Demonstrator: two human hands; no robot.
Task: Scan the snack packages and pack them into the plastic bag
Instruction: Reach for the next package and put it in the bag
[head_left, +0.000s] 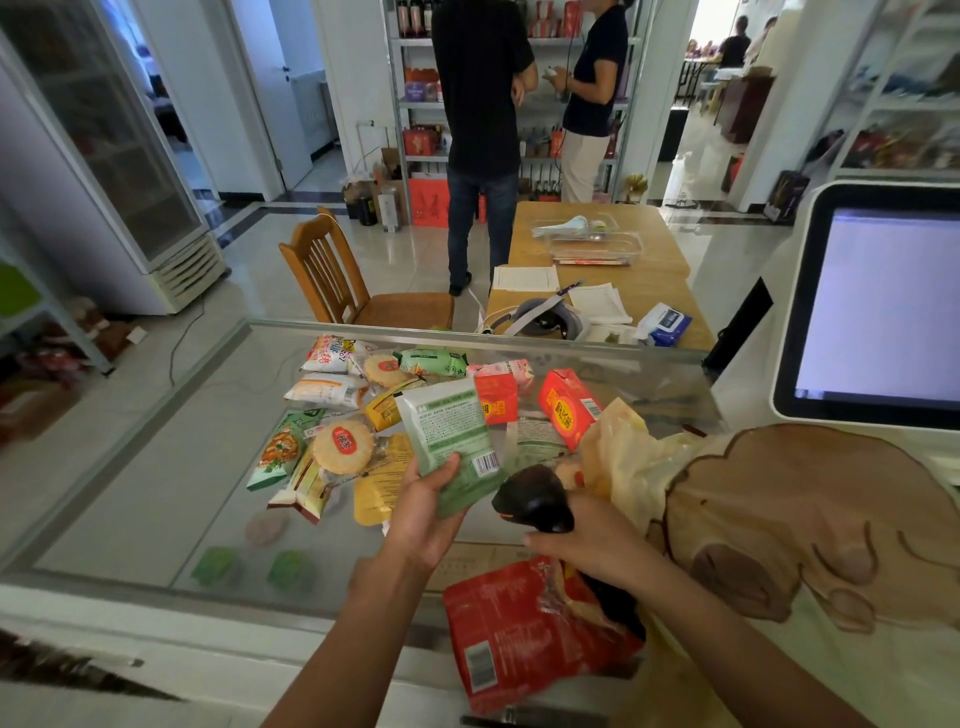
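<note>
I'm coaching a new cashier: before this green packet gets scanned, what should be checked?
1. Left hand grips green packet: ok.
2. Barcode faces up, clear of the thumb: ok.
3. Right hand holds scanner: ok.
4. Scanner aimed at barcode: cannot tell.
5. Bag mouth open for packing: cannot tell.
6. Screen lit: ok.
</note>
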